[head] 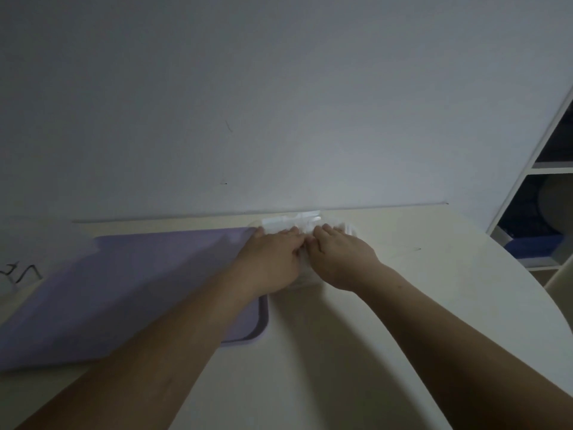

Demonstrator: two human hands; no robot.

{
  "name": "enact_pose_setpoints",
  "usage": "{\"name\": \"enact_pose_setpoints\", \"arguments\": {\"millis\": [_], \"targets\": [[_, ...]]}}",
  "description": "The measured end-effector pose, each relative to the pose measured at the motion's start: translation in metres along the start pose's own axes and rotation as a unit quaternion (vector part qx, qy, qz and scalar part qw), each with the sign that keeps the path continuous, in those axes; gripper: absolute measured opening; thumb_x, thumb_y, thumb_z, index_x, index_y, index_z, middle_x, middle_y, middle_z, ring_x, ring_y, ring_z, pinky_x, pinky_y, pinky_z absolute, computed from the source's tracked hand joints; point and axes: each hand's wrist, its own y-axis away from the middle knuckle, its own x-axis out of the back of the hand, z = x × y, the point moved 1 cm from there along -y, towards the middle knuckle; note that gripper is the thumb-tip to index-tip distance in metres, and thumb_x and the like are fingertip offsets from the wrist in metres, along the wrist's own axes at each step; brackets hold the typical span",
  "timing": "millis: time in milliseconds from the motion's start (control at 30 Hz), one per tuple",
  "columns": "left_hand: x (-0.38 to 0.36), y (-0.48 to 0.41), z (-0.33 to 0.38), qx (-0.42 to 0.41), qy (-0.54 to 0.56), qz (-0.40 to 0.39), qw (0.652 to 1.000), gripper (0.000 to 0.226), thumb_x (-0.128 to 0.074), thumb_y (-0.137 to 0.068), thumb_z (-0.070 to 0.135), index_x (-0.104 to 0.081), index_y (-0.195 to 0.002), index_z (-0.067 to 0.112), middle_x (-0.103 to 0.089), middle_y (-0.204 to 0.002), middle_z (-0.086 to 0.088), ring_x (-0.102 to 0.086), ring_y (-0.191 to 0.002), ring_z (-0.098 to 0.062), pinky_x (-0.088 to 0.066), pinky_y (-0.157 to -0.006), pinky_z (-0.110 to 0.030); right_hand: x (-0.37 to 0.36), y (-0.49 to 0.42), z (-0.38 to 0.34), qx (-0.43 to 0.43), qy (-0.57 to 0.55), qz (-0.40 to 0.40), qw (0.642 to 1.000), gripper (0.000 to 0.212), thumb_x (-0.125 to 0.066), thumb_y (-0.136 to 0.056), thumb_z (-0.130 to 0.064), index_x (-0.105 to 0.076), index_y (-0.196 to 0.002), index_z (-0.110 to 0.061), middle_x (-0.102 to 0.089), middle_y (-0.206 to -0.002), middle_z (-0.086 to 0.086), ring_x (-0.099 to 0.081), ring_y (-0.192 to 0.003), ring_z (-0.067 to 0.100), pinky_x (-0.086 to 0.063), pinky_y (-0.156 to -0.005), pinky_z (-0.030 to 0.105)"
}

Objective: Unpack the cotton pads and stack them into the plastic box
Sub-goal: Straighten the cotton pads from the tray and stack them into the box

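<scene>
A clear plastic box point(305, 220) stands near the far edge of the cream table point(403, 274), close to the wall. My left hand point(273, 259) and my right hand point(341, 259) lie side by side over its near part, palms down. Their fingertips meet on something white, probably the cotton pads point(305, 276), a strip of which shows between the two hands. The hands hide most of the box and the pads. Whether the fingers pinch anything cannot be told.
A lilac tray-like mat point(124, 290) lies on the table to the left, under my left forearm. A white shelf unit point(542, 181) with dark contents stands at the right. The wall rises right behind the box.
</scene>
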Motion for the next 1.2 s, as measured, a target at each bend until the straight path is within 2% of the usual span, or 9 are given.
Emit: {"name": "enact_pose_setpoints", "arguments": {"millis": [167,333,433,533,667,767,967,1100,1200], "targets": [[0.005,-0.006,0.000,0.021,0.012,-0.047,0.999,0.050,-0.035,-0.101,0.016,-0.047,-0.149,0.024,-0.063,-0.142,-0.004,-0.061,-0.122,-0.030,-0.027,-0.119,-0.042,0.016,-0.005,-0.004,-0.033,-0.008,-0.032,0.999,0.054,-0.015,-0.112,-0.029,-0.057,-0.136,-0.007,-0.062,-0.134,0.015,-0.061,-0.121,0.036,-0.036,-0.085,0.038],[0.005,-0.001,-0.002,0.040,0.144,-0.018,0.989,0.037,-0.041,-0.103,0.016,-0.064,-0.131,0.022,-0.070,-0.126,0.001,-0.065,-0.113,-0.026,-0.049,-0.096,-0.032,0.020,0.009,0.011,-0.134,-0.255,0.099,0.952,0.040,-0.040,-0.107,-0.030,-0.050,-0.071,-0.015,-0.060,-0.084,0.003,-0.059,-0.085,0.029,-0.041,-0.068,0.038],[0.005,0.001,-0.017,0.133,0.292,0.125,0.939,0.034,-0.051,-0.100,0.015,-0.069,-0.127,0.022,-0.068,-0.129,0.008,-0.063,-0.119,-0.016,-0.047,-0.104,-0.028,0.022,0.028,0.015,-0.102,-0.202,0.195,0.954,0.025,-0.051,-0.105,-0.025,-0.074,-0.097,-0.019,-0.069,-0.126,0.000,-0.062,-0.121,0.023,-0.050,-0.091,0.035],[0.000,-0.005,-0.036,0.242,0.360,0.185,0.882,0.032,-0.056,-0.095,0.013,-0.069,-0.124,0.017,-0.069,-0.129,-0.002,-0.065,-0.117,-0.022,-0.050,-0.105,-0.034,0.027,0.029,0.002,-0.024,-0.134,0.139,0.981,0.040,-0.049,-0.108,-0.027,-0.062,-0.145,-0.019,-0.044,-0.166,0.003,-0.036,-0.156,0.022,-0.038,-0.120,0.040],[-0.011,-0.010,-0.044,0.289,0.524,0.113,0.793,0.012,-0.067,-0.090,0.012,-0.063,-0.095,0.023,-0.069,-0.101,-0.006,-0.066,-0.092,-0.021,-0.055,-0.084,-0.036,0.025,0.010,-0.018,0.053,-0.058,0.041,0.996,0.049,-0.037,-0.112,-0.033,-0.044,-0.157,-0.013,-0.035,-0.170,0.009,-0.026,-0.159,0.031,-0.027,-0.125,0.045],[-0.011,-0.015,-0.047,0.290,0.558,0.117,0.769,0.031,-0.077,-0.087,0.013,-0.061,-0.111,0.022,-0.068,-0.095,-0.005,-0.062,-0.084,-0.021,-0.048,-0.068,-0.027,0.016,0.005,-0.018,0.039,-0.058,0.026,0.997,0.042,-0.033,-0.112,-0.035,-0.057,-0.135,-0.010,-0.061,-0.138,0.007,-0.051,-0.138,0.032,-0.045,-0.108,0.045],[-0.007,-0.016,-0.051,0.251,0.573,0.129,0.769,0.042,-0.076,-0.086,-0.001,-0.065,-0.126,0.009,-0.076,-0.109,-0.004,-0.067,-0.076,-0.006,-0.048,-0.055,-0.015,0.014,0.007,-0.016,0.016,-0.047,0.023,0.999,0.042,-0.029,-0.112,-0.038,-0.057,-0.132,-0.014,-0.064,-0.134,0.002,-0.061,-0.126,0.028,-0.051,-0.097,0.044],[-0.006,-0.016,-0.046,0.199,0.521,0.174,0.812,0.033,-0.072,-0.078,-0.004,-0.073,-0.101,0.019,-0.078,-0.098,-0.007,-0.073,-0.084,-0.014,-0.058,-0.075,-0.029,0.019,0.004,-0.015,0.002,-0.126,0.001,0.992,0.038,-0.035,-0.112,-0.033,-0.058,-0.132,-0.012,-0.064,-0.136,0.003,-0.059,-0.128,0.029,-0.042,-0.094,0.034],[-0.004,-0.010,-0.038,0.179,0.513,0.182,0.820,0.035,-0.067,-0.085,-0.001,-0.071,-0.105,0.028,-0.077,-0.099,0.004,-0.074,-0.092,-0.012,-0.060,-0.079,-0.026,0.029,0.013,-0.012,-0.039,-0.275,0.114,0.954,0.034,-0.054,-0.107,-0.024,-0.068,-0.136,-0.015,-0.066,-0.141,0.000,-0.061,-0.131,0.021,-0.043,-0.108,0.029]]}}
